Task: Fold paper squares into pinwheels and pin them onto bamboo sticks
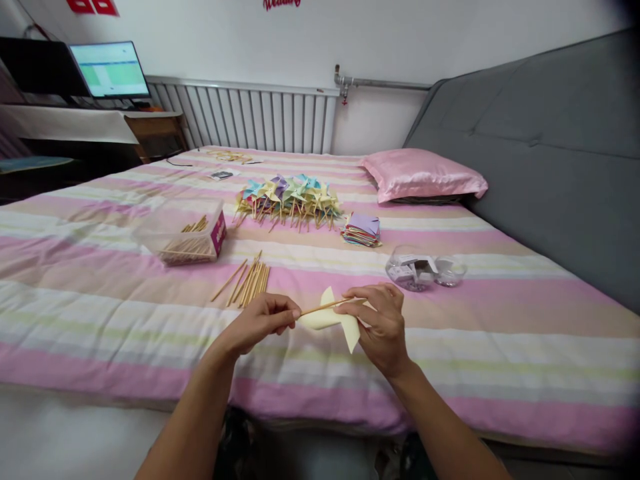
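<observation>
My left hand (267, 319) is closed on one end of a thin wooden stick (320, 308). The stick runs right, across a pale yellow paper pinwheel (325, 319). My right hand (381, 323) grips the pinwheel, its fingers over the stick's other end; the join between them is hidden by the fingers. Both hands are just above the striped bedspread, near its front edge. Loose wooden sticks (254, 283) lie in a small group beyond my left hand.
Behind lie a heap of finished pinwheels (290, 197) and a stack of coloured paper squares (362, 230). A clear plastic box of sticks (187, 243) sits left. Round clear containers (413, 268) stand right, a pink pillow (423, 175) beyond, against the grey headboard (540, 147).
</observation>
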`<state>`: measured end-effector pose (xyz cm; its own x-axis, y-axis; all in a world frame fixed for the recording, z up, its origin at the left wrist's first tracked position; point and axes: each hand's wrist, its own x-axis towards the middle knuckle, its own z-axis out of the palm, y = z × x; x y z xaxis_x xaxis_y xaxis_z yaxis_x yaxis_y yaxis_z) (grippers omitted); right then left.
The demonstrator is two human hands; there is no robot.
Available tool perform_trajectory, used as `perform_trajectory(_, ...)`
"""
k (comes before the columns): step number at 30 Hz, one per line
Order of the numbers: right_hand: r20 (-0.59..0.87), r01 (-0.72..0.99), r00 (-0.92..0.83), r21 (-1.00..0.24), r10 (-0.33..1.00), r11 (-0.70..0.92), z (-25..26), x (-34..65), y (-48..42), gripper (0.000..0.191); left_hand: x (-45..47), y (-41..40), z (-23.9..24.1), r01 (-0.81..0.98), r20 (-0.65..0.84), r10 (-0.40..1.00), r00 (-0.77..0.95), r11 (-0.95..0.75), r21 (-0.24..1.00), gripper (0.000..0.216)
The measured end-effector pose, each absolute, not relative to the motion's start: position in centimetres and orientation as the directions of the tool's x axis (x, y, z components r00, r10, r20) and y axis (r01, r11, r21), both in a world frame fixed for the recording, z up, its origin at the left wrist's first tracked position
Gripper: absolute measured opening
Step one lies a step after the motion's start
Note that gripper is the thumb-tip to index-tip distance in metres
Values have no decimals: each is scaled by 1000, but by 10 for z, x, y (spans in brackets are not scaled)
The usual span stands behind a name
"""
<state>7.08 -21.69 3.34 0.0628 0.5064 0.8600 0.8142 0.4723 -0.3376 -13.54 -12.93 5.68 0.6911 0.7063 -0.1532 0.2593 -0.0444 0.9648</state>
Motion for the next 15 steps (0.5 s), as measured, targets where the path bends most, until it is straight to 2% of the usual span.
perform_trajectory(15,867,826,68,-326,493,459,40,71,-217,18,-136,-130,58,272,-131,691,711,-99,957,24)
